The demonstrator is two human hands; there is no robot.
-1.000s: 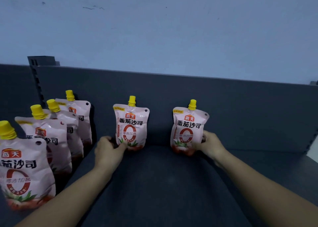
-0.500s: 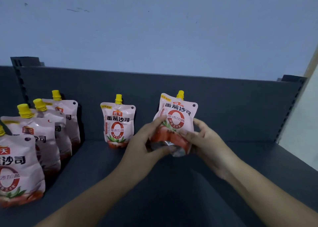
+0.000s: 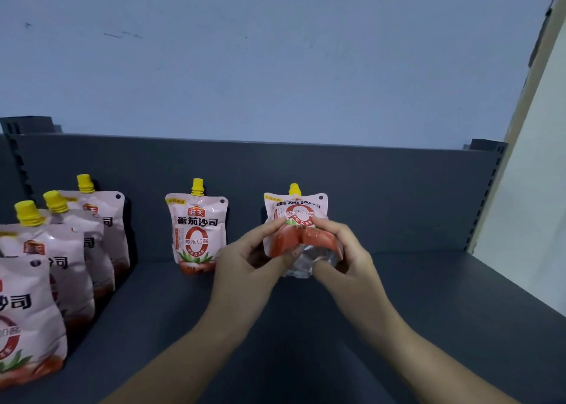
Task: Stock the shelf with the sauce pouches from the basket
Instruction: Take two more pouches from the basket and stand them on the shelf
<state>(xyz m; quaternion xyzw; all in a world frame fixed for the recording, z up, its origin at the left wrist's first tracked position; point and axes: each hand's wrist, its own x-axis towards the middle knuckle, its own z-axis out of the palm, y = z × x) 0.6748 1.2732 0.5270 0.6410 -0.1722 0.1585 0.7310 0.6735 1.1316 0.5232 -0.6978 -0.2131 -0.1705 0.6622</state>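
wall (image 3: 275, 51): pale blue, scuffed | cream panel (image 3: 526, 189): far right

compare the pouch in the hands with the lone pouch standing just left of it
The held pouch is gripped by the left hand and right hand; the lone pouch is not gripped. The held pouch is tipped, its silvery base showing; the lone pouch stands upright on the shelf. Both have yellow caps and the same pink label.
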